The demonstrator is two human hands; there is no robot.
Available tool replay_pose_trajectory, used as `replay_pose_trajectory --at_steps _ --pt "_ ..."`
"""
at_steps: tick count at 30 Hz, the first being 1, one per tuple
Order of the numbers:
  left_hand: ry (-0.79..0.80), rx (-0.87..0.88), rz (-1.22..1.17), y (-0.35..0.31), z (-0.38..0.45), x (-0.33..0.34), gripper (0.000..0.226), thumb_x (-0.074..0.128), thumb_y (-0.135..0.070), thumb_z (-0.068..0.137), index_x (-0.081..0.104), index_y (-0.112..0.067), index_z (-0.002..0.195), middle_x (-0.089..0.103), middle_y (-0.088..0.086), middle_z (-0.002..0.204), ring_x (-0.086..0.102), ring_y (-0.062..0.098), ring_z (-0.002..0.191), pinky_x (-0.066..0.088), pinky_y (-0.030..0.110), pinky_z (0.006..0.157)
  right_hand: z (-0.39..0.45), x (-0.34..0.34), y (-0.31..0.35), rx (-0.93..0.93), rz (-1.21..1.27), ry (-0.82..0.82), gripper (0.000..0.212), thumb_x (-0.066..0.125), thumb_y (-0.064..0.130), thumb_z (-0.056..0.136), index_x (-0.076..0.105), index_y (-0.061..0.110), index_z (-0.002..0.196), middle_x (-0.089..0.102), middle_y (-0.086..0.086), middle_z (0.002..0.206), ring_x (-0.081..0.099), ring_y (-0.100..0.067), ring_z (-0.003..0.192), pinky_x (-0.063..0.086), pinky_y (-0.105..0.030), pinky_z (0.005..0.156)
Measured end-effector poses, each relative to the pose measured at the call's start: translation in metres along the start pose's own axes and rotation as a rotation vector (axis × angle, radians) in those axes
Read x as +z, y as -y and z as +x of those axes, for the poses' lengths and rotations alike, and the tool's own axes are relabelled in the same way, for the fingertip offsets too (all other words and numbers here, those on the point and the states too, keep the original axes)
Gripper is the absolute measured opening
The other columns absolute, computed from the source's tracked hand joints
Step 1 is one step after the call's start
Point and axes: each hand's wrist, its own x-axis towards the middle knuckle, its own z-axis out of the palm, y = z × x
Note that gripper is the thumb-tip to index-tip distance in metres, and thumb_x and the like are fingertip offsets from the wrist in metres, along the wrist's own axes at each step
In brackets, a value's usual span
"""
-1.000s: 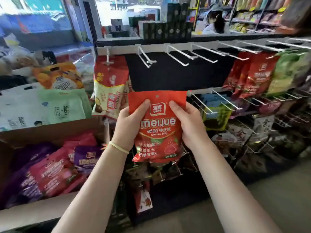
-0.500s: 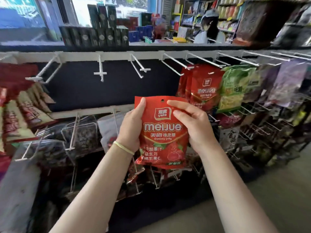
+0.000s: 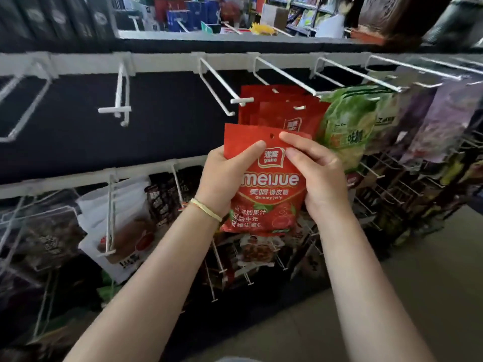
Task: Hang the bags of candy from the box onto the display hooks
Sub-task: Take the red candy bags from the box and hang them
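Shop racks fill the wall ahead, and we hold the red candy bag (image 3: 266, 184) upright, long axis vertical, its punched hole (image 3: 272, 136) at the top edge facing the rack. Our left hand (image 3: 224, 176) grips its left side, our right hand (image 3: 317, 173) pinches the top beside the hole. Just above and behind, the hook (image 3: 287, 78) carrying matching red bags (image 3: 277, 108) runs toward us; our right hand is nearer it.
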Motion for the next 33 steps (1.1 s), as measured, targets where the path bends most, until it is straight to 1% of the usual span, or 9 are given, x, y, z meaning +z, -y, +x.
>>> replay_pose_trajectory --at_steps 5,15,19,22,24,27,29,31,33 --pt "-0.029 0.047 -0.015 0.002 0.024 0.042 0.021 0.071 -0.026 0.093 0.07 -0.011 0.107 0.077 0.009 0.1 0.076 0.028 0.09 0.062 0.041 0.08 0.031 -0.035 0.01 -0.043 0.011 0.036 0.021 0.066 0.006 0.093 0.079 0.021 0.1 0.077 -0.004 0.103 0.074 -0.022 0.095 0.059 -0.033 0.073" --pt "-0.268 0.167 -0.003 0.007 0.051 0.087 0.022 0.071 -0.025 0.093 0.07 -0.01 0.109 0.077 0.01 0.1 0.076 0.029 0.091 0.061 0.043 0.081 0.091 -0.067 0.015 -0.04 -0.018 0.236 0.019 0.065 0.01 0.096 0.078 0.022 0.105 0.078 0.0 0.102 0.075 -0.019 0.095 0.061 -0.035 0.075" --pt "-0.362 0.209 0.007 0.018 0.054 0.094 0.018 0.072 -0.023 0.092 0.072 -0.01 0.104 0.078 0.01 0.098 0.076 0.029 0.089 0.061 0.043 0.08 0.102 -0.075 0.005 -0.078 -0.072 0.3 0.02 0.064 0.011 0.097 0.077 0.021 0.109 0.078 0.007 0.101 0.075 -0.014 0.093 0.061 -0.031 0.075" --pt "-0.443 0.247 0.047 0.024 0.057 0.099 0.018 0.073 -0.024 0.091 0.073 -0.011 0.102 0.078 0.008 0.095 0.076 0.027 0.088 0.062 0.042 0.079 0.109 -0.079 -0.005 -0.16 -0.14 0.342 0.022 0.063 0.014 0.098 0.075 0.02 0.116 0.076 0.004 0.11 0.072 -0.013 0.102 0.061 -0.038 0.085" --pt "-0.519 0.292 0.103 0.028 0.061 0.098 0.019 0.076 -0.028 0.089 0.073 -0.012 0.099 0.078 0.007 0.093 0.076 0.024 0.086 0.062 0.044 0.08 0.112 -0.08 -0.009 -0.264 -0.227 0.353 0.024 0.063 0.015 0.098 0.074 0.021 0.119 0.074 0.007 0.115 0.069 -0.008 0.108 0.06 -0.037 0.09" --pt "-0.718 0.427 0.306 0.042 0.065 0.093 0.032 0.08 -0.033 0.085 0.068 -0.013 0.107 0.074 -0.001 0.093 0.072 0.008 0.084 0.061 0.034 0.081 0.112 -0.083 -0.017 -0.507 -0.465 0.329 0.033 0.065 0.017 0.096 0.068 0.024 0.128 0.068 0.01 0.119 0.061 -0.001 0.11 0.051 -0.018 0.096" --pt "-0.856 0.542 0.489 0.058 0.063 0.093 0.052 0.08 -0.029 0.084 0.055 -0.014 0.128 0.063 -0.008 0.103 0.062 -0.001 0.091 0.054 0.019 0.083 0.107 -0.087 -0.027 -0.687 -0.641 0.267 0.042 0.068 0.02 0.094 0.062 0.023 0.135 0.061 0.003 0.11 0.055 -0.001 0.095 0.043 -0.004 0.086" --pt "-0.873 0.638 0.61 0.076 0.06 0.093 0.074 0.08 -0.024 0.084 0.04 -0.013 0.144 0.051 -0.005 0.122 0.054 0.004 0.11 0.048 0.021 0.093 0.1 -0.091 -0.038 -0.776 -0.763 0.207 0.052 0.071 0.026 0.092 0.056 0.023 0.141 0.052 -0.003 0.108 0.048 -0.005 0.09 0.043 -0.005 0.078" --pt "-0.812 0.694 0.718 0.089 0.057 0.09 0.088 0.08 -0.025 0.083 0.027 -0.02 0.153 0.038 -0.004 0.139 0.042 0.011 0.131 0.041 0.03 0.108 0.097 -0.094 -0.047 -0.835 -0.864 0.125 0.058 0.074 0.031 0.09 0.054 0.024 0.143 0.05 -0.011 0.117 0.049 -0.015 0.105 0.046 -0.018 0.086"
